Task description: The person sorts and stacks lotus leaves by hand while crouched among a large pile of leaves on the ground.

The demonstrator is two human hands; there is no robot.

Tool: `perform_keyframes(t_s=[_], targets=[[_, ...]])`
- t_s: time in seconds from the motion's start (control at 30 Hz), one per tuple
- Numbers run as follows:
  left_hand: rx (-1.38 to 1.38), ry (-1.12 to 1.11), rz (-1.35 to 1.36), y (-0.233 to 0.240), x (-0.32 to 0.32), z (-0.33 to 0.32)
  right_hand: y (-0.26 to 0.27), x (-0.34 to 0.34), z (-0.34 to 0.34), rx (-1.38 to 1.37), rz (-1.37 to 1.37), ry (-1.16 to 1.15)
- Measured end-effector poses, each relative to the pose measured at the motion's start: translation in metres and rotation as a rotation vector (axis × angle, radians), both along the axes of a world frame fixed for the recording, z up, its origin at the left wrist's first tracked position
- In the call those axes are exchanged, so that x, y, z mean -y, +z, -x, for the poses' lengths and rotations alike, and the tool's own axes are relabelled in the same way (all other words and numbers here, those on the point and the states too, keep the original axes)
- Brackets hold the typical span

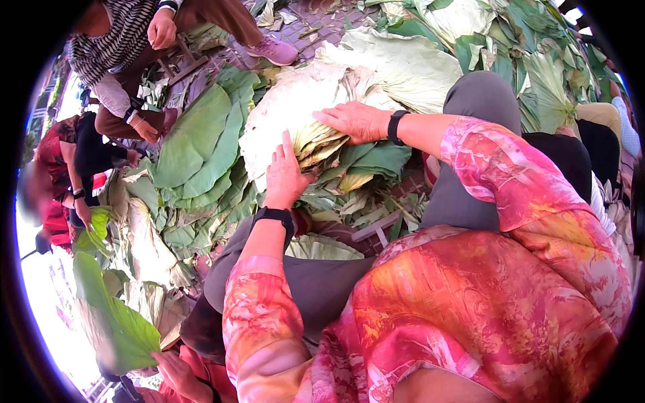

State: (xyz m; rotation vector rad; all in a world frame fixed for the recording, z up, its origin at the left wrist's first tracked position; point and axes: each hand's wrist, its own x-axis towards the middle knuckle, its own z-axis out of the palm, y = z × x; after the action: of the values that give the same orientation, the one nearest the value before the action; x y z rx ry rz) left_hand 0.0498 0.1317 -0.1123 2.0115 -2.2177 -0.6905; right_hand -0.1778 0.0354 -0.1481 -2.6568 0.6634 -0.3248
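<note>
A stack of pale, dried lotus leaves (287, 106) lies in front of my knees, its gathered, wrinkled edges towards me. My left hand (287, 176) rests on the near left part of the stack, fingers extended and thumb apart. Across its right side lies my right hand (357, 121), fingers stretched over the top leaf. Neither hand visibly grips a leaf; the undersides of both are hidden. Green lotus leaves (375, 161) show beneath the stack's near right edge. Another broad pale leaf (403, 65) spreads out behind it.
Large green leaves (191, 136) are piled left of the stack. More leaves (546, 90) cover the right side. A person with a pink shoe (274, 50) sits opposite. At lower left, another person's hand (179, 373) holds a green leaf (118, 322). A small wooden stool (378, 226) stands between my legs.
</note>
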Motion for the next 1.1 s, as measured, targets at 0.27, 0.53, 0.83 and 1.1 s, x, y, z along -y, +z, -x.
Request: perform_keyframes(t_s=[0.27,0.53,0.83,1.1], targets=[[0.027,0.054,0.149,0.003,-0.01,-0.001,0.012,0.019,-0.009,-0.021,-0.157,-0.082],[-0.133,0.125,0.191,0.011,0.013,-0.007,0.01,0.042,-0.01,0.094,-0.277,-0.157],[-0.139,0.19,0.081,0.007,0.022,-0.014,0.017,0.007,-0.008,-0.008,-0.251,-0.193],[-0.078,0.053,0.179,-0.01,0.008,-0.006,-0.002,0.004,-0.001,0.003,-0.019,-0.106]])
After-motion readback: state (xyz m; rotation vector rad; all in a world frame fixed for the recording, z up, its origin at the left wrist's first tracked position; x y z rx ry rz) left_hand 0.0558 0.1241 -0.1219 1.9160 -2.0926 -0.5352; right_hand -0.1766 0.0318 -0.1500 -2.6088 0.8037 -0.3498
